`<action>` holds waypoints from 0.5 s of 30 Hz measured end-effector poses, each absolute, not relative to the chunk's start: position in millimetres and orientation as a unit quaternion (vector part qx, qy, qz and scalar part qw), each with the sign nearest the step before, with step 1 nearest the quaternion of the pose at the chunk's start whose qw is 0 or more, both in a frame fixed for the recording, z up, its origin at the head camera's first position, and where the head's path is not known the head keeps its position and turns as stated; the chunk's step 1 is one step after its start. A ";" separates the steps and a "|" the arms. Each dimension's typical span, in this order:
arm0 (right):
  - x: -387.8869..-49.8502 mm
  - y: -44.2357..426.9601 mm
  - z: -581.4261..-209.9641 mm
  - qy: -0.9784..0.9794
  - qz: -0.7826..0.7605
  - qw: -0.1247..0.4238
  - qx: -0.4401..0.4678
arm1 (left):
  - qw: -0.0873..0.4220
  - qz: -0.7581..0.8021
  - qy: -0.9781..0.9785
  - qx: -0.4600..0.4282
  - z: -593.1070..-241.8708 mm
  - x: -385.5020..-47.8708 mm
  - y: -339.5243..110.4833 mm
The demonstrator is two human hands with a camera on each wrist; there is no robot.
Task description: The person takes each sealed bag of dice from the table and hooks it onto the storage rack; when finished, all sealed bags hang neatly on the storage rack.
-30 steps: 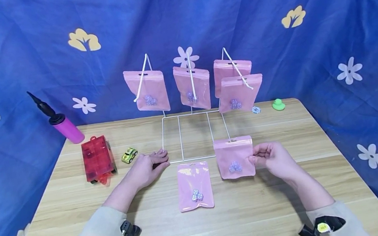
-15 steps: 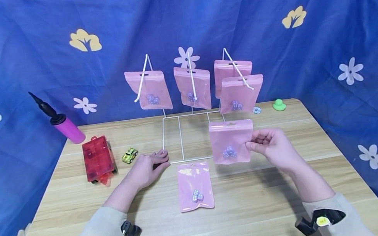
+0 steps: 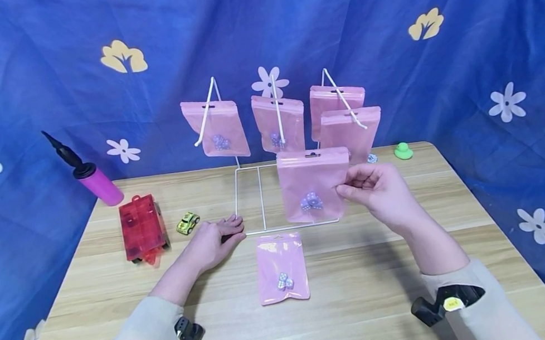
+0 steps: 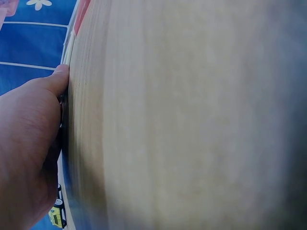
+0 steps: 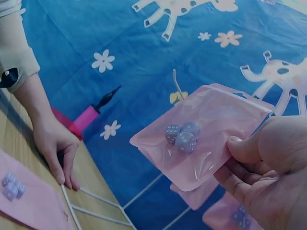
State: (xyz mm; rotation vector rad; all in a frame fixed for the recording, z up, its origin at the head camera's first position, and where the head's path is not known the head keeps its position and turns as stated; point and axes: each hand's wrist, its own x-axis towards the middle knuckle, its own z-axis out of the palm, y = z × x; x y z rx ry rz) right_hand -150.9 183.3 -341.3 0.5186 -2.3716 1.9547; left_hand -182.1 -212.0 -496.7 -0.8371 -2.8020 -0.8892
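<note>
My right hand (image 3: pixel 378 194) pinches the right edge of a pink zip bag (image 3: pixel 298 175) between thumb and fingers. The bag is upright above the white wire display rack (image 3: pixel 262 199), its hanging hole at the top. Several pale purple dice (image 5: pixel 183 136) show inside it in the right wrist view. At the rack's front left corner, my left hand (image 3: pixel 217 241) holds the base wire, thumb and fingers on either side of the corner. Another pink zip bag (image 3: pixel 280 259) with dice lies flat in front of the rack.
Pink bags hang on the left hook (image 3: pixel 205 122), middle hook (image 3: pixel 278 116) and right hook (image 3: pixel 343 98). A red clear case (image 3: pixel 141 225), a yellow toy car (image 3: pixel 188 223) and a pink hand pump (image 3: pixel 98 184) stand left. A green rubber duck (image 3: pixel 403 151) sits back right.
My right hand has lifted the pink zip bag and carried it left and toward the rack; it now hides part of the front right hanging bag. The left hand stays at the rack corner.
</note>
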 end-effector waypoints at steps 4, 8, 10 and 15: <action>-153.0 173.0 -333.6 -0.751 0.634 0.018 0.184 | 0.045 -0.292 -0.914 -0.278 -496.6 -182.2 -212.0; -156.6 162.9 -329.1 -0.744 0.640 0.018 0.190 | 0.047 -0.294 -0.913 -0.279 -496.6 -182.4 -212.1; -159.2 158.0 -327.8 -0.742 0.642 0.016 0.191 | 0.048 -0.295 -0.912 -0.279 -496.6 -182.1 -212.1; -166.3 148.1 -326.7 -0.740 0.645 0.009 0.191 | 0.039 -0.298 -0.914 -0.272 -495.6 -181.6 -212.2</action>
